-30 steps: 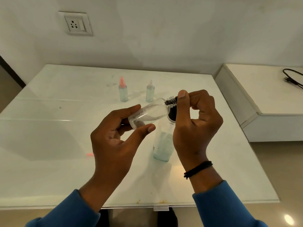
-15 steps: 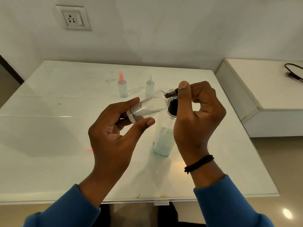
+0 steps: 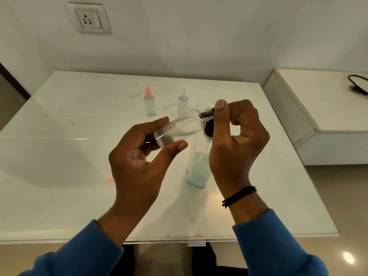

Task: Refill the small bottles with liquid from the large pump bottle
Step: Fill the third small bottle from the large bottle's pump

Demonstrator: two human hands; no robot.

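White glass worktop against a pale wall. At frame centre, the left hand pinches a tilted clear small bottle; right hand fingers curl around its threaded neck. The large bottle stands just below. Liquid might spill if tilted further.

White glass-topped table carries large bottle, two small spray bottles.

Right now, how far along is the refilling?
Possibly done: two small bottles, pink-capped and clear-capped, stand capped at the back holding pale liquid. In hand: the left hand holds a tilted clear bottle, while the right hand pinches at its dark threaded neck. Left: filling it from the large bottle behind, then capping.
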